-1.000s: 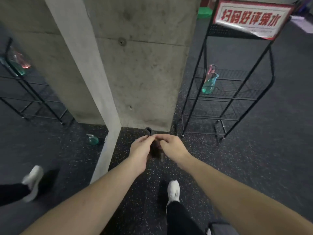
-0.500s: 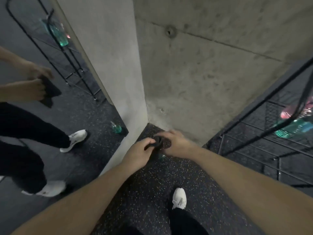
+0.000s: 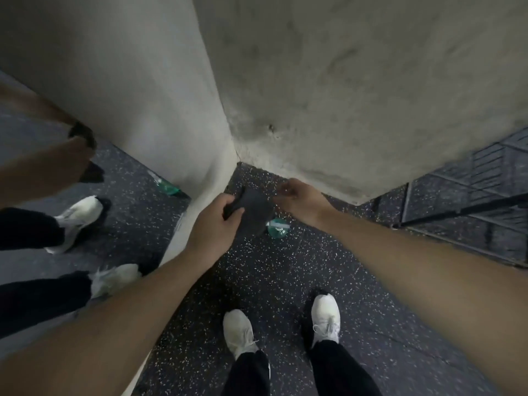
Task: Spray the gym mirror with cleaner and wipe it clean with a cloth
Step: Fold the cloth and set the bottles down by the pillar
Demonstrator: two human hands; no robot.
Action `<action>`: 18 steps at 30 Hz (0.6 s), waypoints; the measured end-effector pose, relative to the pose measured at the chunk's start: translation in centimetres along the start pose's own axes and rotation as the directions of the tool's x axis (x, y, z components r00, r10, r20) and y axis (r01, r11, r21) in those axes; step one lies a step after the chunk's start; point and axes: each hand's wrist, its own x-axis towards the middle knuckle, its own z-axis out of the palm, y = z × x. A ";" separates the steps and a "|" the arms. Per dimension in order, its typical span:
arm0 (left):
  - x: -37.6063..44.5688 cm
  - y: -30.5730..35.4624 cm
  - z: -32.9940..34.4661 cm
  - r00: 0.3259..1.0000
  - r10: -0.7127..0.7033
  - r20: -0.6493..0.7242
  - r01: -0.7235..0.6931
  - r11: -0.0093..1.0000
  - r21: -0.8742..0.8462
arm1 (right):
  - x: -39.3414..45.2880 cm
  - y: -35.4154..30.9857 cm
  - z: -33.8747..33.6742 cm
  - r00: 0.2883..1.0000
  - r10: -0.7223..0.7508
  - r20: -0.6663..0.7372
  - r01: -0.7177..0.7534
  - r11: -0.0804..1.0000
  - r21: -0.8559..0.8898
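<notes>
A dark grey cloth (image 3: 254, 214) hangs between my hands above the speckled floor. My left hand (image 3: 213, 224) grips its left edge, fingers curled round a fold. At the cloth's upper right corner, my right hand (image 3: 300, 200) pinches the fabric. A green spray bottle (image 3: 276, 228) stands on the floor just below the cloth, partly hidden by it. The mirror (image 3: 85, 110) fills the left side and reflects my arms, legs and the bottle.
A concrete pillar (image 3: 357, 81) rises straight ahead, meeting the mirror at a corner. A black wire rack (image 3: 471, 201) stands at the right. My white shoes (image 3: 325, 318) are on the dark speckled rubber floor (image 3: 285, 281).
The view has tilted down and closer to the corner. The bunched cloth has been spread out between my hands, and the spray bottle on the floor now shows beneath it.
</notes>
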 end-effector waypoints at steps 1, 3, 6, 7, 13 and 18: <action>1.4 -1.7 1.4 1.000 -0.009 -0.003 0.009 1.000 -0.005 | 1.9 2.1 0.9 0.999 0.042 -0.020 -0.043 0.998 -0.045; 4.1 -5.2 4.4 0.999 -0.043 0.007 0.044 0.998 -0.048 | 5.7 6.5 3.1 0.996 0.083 -0.036 -0.089 0.980 -0.179; 7.5 -10.3 8.5 0.997 -0.076 0.023 0.077 0.996 -0.045 | 10.6 12.1 6.5 0.995 0.089 -0.038 -0.097 0.933 -0.346; 8.5 -11.7 9.7 0.997 -0.074 0.025 0.075 0.996 -0.037 | 12.1 13.6 7.7 0.996 0.084 -0.037 -0.092 0.912 -0.400; 12.2 -17.9 15.5 0.992 -0.124 0.020 0.124 0.992 -0.001 | 18.7 19.8 13.8 0.999 0.049 0.022 -0.029 0.837 -0.547; 13.2 -19.8 17.6 0.994 -0.107 0.035 0.107 0.994 -0.012 | 21.5 22.2 16.2 0.992 0.119 -0.043 -0.125 0.877 -0.463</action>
